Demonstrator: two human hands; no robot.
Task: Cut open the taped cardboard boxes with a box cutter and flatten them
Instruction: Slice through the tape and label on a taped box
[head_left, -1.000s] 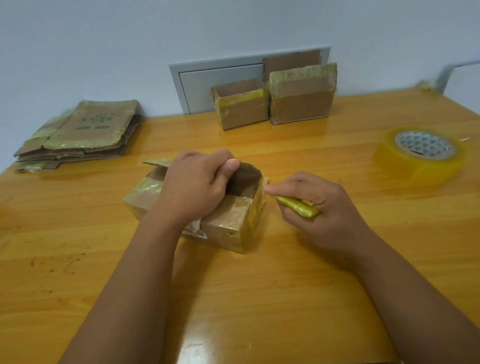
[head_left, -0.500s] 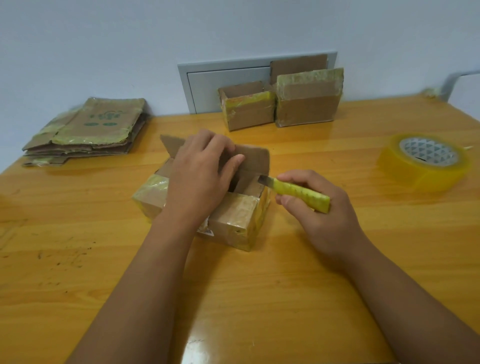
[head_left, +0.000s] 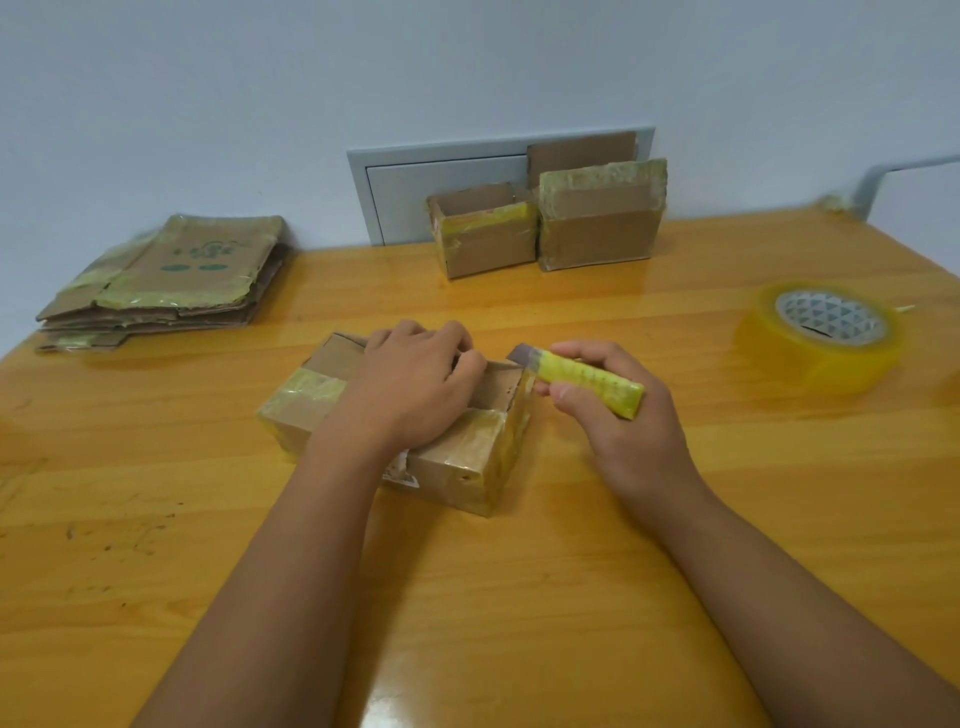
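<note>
Two bare forearms entering from the near edge over a glossy yellow-orange wooden bench (head_left: 519, 597). Scuff marks on the bench surface, near left.

Small brown cardboard box wrapped in yellowish tape (head_left: 467, 457) at bench centre, lying on its long side, top open at the right end; torn white label on the near face, partly hidden by the wrist.

Left hand (head_left: 410, 384) palm-down over the box top, fingers bent and pressed together at the far flap edge; whether pinching the flap or only pressing it, cannot tell.

Right hand (head_left: 618, 415) just right of the box, fingers and thumb curled round a yellow-handled box cutter (head_left: 587, 382). Cutter held roughly level, grey blade end pointing left, at the box's upper right corner; actual contact of blade with cardboard not resolvable.

Farther right, well apart from the hands: large roll of clear yellow packing tape (head_left: 821, 338) lying flat, white patterned core facing up.

Far left: stack of flattened brown cardboard boxes (head_left: 166, 280) with tape remnants, green print on the top sheet.

Far centre, against the wall: two upright taped cardboard boxes (head_left: 545, 228) touching side by side, the left one smaller and open on top. Behind them, a pale grey rectangular wall panel (head_left: 441, 182).
</note>
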